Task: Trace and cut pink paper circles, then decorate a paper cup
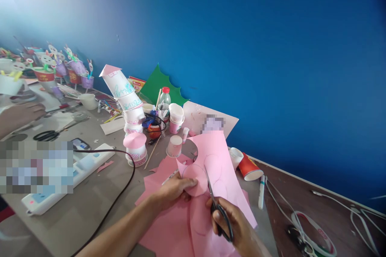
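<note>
My left hand (176, 188) pinches a round pink paper disc (197, 176) against a large pink sheet (217, 146), thumb on top. Fingers of my right hand (227, 219) wrap round the black handles of a pair of scissors (221, 213). The blades point up and away, just right of the disc, and lie over the sheet. Faint curved outlines are drawn on the sheet. More pink paper (169, 229) lies beneath, with jagged edges at the left.
A tower of decorated paper cups (132, 118) stands behind on the left, near a white power strip (69, 178) and black cable. At far left is another person's hand (25, 114). Right: a red cup (250, 167), a marker (261, 192) and white cables.
</note>
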{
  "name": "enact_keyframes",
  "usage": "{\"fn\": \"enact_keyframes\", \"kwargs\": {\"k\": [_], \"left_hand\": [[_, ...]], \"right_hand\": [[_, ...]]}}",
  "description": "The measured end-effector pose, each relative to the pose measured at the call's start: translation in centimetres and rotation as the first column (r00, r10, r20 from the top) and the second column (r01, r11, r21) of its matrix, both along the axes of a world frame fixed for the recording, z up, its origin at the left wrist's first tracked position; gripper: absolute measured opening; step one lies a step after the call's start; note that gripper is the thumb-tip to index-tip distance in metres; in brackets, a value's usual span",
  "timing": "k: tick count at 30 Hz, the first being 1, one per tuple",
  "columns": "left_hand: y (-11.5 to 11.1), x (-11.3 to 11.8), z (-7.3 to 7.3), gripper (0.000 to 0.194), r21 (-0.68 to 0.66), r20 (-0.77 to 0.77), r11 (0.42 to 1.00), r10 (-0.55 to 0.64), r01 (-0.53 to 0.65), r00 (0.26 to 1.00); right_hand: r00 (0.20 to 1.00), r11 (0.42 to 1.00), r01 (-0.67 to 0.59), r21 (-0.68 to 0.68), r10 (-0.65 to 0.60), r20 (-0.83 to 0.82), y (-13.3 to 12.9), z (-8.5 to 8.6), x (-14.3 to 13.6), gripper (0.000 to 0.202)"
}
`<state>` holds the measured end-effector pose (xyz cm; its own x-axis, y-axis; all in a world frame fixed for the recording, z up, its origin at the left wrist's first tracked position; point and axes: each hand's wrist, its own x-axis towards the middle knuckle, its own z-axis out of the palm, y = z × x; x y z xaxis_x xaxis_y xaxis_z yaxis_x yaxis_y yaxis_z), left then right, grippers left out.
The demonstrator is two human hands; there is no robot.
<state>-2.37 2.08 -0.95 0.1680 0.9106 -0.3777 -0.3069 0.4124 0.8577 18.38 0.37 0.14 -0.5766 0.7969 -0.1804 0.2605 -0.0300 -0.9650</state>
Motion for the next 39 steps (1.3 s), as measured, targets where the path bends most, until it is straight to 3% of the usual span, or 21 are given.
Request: {"fn": "enact_keyframes", "kwargs": {"k": [11, 23, 33, 39], "left_hand": [[-0.2, -0.1, 0.8, 0.035, -0.02, -0.002, 1.0, -0.012, 0.011, 1.0], [-0.3, -0.5, 0.4, 0.023, 0.023, -0.063, 0.999, -0.029, 0.03, 0.998], [-0.3, -0.8, 0.9, 0.018, 0.035, -0.294, 0.999, -0.016, 0.027, 0.956], [-0.3, -0.8, 1.4, 0.02, 0.05, -0.281, 0.997, -0.038, 0.054, 0.959]], "right_hand": [[0.998, 1.0, -0.011, 0.015, 0.01, 0.07, -0.1, 0.4, 0.1, 0.055], [0.997, 1.0, -0.011, 0.02, 0.009, 0.071, -0.1, 0.5, 0.0, 0.055], [0.998, 1.0, -0.004, 0.005, 0.004, 0.06, 0.0, 0.4, 0.0, 0.055], [0.997, 1.0, -0.015, 0.017, 0.014, 0.073, -0.1, 0.3, 0.2, 0.053]]}}
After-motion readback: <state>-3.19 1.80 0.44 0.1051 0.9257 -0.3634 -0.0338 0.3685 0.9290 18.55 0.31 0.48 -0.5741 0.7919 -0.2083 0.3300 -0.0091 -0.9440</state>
